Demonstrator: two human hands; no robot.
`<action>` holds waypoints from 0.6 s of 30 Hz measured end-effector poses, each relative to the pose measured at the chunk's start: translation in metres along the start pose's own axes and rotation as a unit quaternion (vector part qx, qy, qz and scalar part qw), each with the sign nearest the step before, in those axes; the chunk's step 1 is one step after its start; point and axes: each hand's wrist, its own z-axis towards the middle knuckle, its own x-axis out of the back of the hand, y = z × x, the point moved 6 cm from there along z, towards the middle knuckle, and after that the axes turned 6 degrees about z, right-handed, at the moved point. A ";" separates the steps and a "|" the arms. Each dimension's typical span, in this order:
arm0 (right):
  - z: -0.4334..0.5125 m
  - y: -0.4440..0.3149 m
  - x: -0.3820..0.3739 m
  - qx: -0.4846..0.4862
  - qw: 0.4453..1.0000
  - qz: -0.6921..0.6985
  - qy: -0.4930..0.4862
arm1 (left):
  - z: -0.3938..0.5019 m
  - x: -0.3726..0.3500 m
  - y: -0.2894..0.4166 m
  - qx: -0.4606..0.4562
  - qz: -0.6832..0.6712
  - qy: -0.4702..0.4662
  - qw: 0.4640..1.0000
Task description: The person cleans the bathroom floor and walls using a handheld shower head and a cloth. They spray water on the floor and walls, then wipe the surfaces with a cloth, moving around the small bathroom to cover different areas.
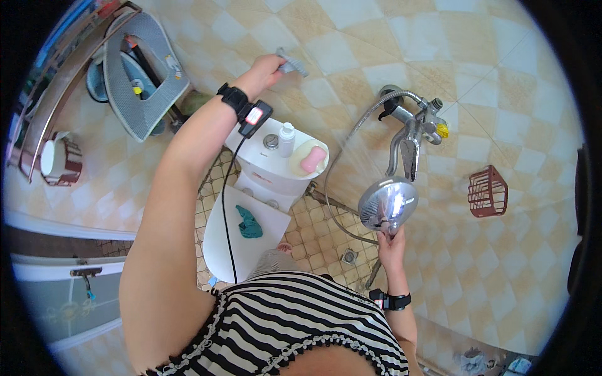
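Note:
My left hand point(267, 70) is raised against the tiled wall at the upper middle, closed on a grey cloth point(292, 65). My right hand point(391, 246) grips the handle of a chrome shower head point(389, 204), whose face is turned to the wall; fine streaks of water run from it up towards the tiles. Its metal hose point(330, 188) loops to the wall-mounted mixer tap point(414, 127). Below my left forearm, the toilet cistern point(263, 162) bears a white pump bottle point(286, 141) and pink soap point(312, 159) in a dish. A green cloth point(249, 223) lies on the closed toilet lid point(221, 254).
A brown wire basket point(488, 192) hangs on the right wall. At the upper left a grey basin point(162, 56) hangs beside a metal rack point(70, 89). A holder with a white roll point(54, 160) is below them. A floor drain point(349, 256) lies near my feet.

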 end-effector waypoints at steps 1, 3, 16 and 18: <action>-0.003 0.009 0.006 -0.011 0.999 -0.037 -0.002 | -0.006 0.018 0.007 -0.023 0.019 0.010 1.000; -0.014 0.025 0.017 0.004 0.998 -0.067 -0.017 | -0.014 0.056 0.012 -0.036 0.061 0.056 0.996; -0.040 0.082 0.014 -0.095 0.995 0.030 0.021 | 0.056 0.143 -0.083 0.069 0.010 0.194 0.979; -0.044 0.087 0.009 -0.147 0.988 0.039 0.027 | 0.068 0.120 -0.053 -0.128 0.388 0.082 0.909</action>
